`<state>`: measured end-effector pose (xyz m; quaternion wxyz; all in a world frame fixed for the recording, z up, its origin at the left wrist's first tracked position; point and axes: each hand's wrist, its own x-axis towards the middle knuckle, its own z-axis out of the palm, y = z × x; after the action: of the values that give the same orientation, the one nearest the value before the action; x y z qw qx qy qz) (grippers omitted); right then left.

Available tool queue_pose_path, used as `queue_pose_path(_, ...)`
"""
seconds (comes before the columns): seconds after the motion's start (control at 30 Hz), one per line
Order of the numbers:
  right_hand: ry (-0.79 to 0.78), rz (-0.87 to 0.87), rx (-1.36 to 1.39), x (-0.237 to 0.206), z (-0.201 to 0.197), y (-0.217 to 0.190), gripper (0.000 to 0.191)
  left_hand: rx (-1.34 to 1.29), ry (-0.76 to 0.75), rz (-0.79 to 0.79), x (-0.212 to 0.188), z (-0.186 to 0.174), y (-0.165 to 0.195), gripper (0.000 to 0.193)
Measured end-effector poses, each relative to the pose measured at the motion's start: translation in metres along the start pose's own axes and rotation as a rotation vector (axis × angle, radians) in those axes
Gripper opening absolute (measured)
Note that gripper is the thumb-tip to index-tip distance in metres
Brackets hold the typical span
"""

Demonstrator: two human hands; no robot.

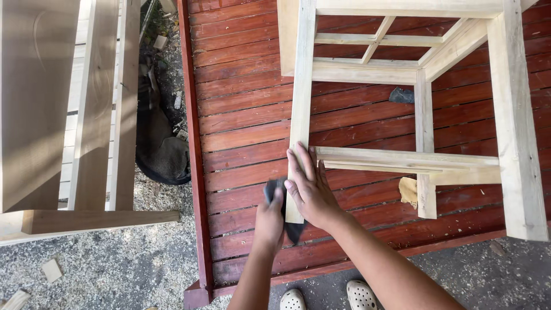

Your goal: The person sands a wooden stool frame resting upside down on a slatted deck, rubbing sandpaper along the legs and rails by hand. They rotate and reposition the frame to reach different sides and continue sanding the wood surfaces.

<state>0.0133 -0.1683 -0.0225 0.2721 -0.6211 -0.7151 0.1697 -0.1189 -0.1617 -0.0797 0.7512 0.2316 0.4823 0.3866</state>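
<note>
A bare wooden frame (425, 74), like an unfinished stool or table, lies on a red slatted wooden deck (247, 109). My right hand (310, 186) rests flat, fingers spread, on the lower end of the frame's left leg (301, 97). My left hand (270, 215) grips a dark grey piece of sandpaper (294, 229) pressed against the left side of that leg's end. The sandpaper is partly hidden behind the hands.
Another dark sandpaper scrap (401, 95) and a tan scrap (408, 190) lie on the deck under the frame. Pale wooden furniture (86, 115) stands at the left. A dark cloth heap (160, 155) lies beside the deck edge. Gravel with sawdust (115, 264) and two pale clogs (327, 297) are below.
</note>
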Motion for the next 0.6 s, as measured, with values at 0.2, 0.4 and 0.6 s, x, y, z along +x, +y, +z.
queue_pose_path(0.2,-0.022,0.041,-0.018,0.002,0.0,0.001,0.064,0.084,0.015,-0.052,-0.01,0.0,0.006,0.043)
queue_pose_path(0.4,0.031,-0.013,-0.014,0.002,0.004,0.005,0.062,0.085,-0.009,0.028,-0.02,0.003,0.01,0.04)
queue_pose_path(0.6,0.033,-0.019,-0.007,0.002,0.006,0.007,0.062,-0.143,-0.031,-0.058,-0.013,0.013,0.021,0.039)
